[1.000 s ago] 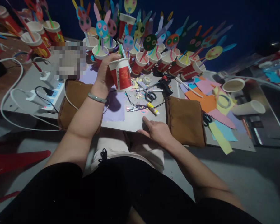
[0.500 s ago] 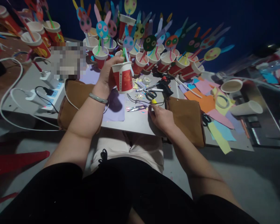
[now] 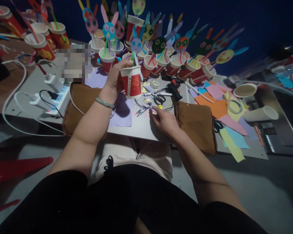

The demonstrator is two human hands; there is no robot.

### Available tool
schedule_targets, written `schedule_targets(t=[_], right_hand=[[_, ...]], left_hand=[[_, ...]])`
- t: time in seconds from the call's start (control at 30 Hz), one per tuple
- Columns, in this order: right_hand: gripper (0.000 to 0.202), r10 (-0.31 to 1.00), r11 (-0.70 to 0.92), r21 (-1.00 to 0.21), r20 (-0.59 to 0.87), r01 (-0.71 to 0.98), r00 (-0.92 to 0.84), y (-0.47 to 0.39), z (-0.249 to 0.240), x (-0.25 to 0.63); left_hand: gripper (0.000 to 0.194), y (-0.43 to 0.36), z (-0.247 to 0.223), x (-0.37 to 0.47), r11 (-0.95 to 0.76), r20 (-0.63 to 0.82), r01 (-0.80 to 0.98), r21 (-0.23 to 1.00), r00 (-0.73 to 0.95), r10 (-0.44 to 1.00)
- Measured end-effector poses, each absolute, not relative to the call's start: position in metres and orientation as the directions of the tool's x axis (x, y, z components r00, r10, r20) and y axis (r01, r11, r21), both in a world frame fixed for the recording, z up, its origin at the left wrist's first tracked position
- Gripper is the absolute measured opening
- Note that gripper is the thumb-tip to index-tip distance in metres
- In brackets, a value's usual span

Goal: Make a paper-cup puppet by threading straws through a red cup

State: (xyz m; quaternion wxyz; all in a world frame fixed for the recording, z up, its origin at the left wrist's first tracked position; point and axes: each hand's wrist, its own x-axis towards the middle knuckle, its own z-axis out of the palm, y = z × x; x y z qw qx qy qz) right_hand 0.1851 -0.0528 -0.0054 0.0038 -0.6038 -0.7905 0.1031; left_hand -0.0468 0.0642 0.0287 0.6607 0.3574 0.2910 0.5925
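My left hand (image 3: 116, 78) holds a red and white paper cup (image 3: 132, 84) upright above the table. Out of this cup rises a blue rabbit face (image 3: 136, 45) on straws, with my fingers at the rim beside a green straw. Low over the table, my right hand (image 3: 162, 118) has its fingertips at small silver scissors (image 3: 142, 110), whose blades are spread; the finger contact is too small to make out fully. A yellow cap-like piece (image 3: 160, 107) shows just behind its fingers. Black-handled scissors (image 3: 158, 98) lie beyond, near a roll of clear tape (image 3: 155, 84).
Rows of red cups with paper rabbit faces (image 3: 109, 31) stand at the back. Brown cushions (image 3: 195, 126) flank the work area. At left is a power strip (image 3: 56, 104) with cables; at right lie coloured paper (image 3: 216, 105) and a tipped white cup (image 3: 263, 113).
My right hand has moved slightly left to the small scissors, whose blades have turned and spread apart. My left hand still holds the cup; the whole view has shifted slightly.
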Motion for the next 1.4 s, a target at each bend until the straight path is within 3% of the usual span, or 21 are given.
schedule_targets(t=[0.17, 0.37, 0.53, 0.7, 0.9, 1.23, 1.4], right_hand=[[0.038, 0.98, 0.118, -0.157, -0.141, 0.98, -0.141, -0.05, -0.004, 0.189], [0.038, 0.997, 0.08, -0.282, 0.019, 0.956, -0.077, -0.047, -0.006, 0.202], [0.025, 0.996, 0.045, -0.276, -0.067, 0.96, -0.066, -0.044, -0.007, 0.201], [0.036, 0.992, -0.037, -0.308, -0.128, 0.951, -0.003, -0.029, -0.01, 0.196], [0.041, 0.99, -0.064, -0.447, -0.143, 0.892, -0.001, -0.012, -0.017, 0.197], [0.002, 0.988, -0.092, -0.469, -0.153, 0.879, 0.022, -0.002, -0.017, 0.194], [0.009, 0.994, -0.073, -0.581, -0.111, 0.811, 0.01, -0.005, -0.018, 0.195]], left_hand=[[0.006, 0.064, 0.029, -0.046, 0.094, -0.032, -0.553, 0.828, 0.121, 0.992], [0.001, 0.061, 0.032, -0.044, 0.097, -0.022, -0.572, 0.814, 0.138, 0.99], [0.01, 0.056, 0.037, -0.041, 0.113, -0.031, -0.6, 0.792, 0.145, 0.989], [0.013, 0.054, 0.039, -0.04, 0.152, -0.074, -0.622, 0.768, 0.149, 0.986], [0.006, 0.059, 0.031, -0.039, 0.111, -0.039, -0.579, 0.808, 0.135, 0.99], [0.015, 0.056, 0.032, -0.039, 0.123, 0.016, -0.656, 0.744, 0.202, 0.979], [0.021, 0.055, 0.032, -0.038, 0.129, -0.004, -0.654, 0.745, 0.189, 0.982]])
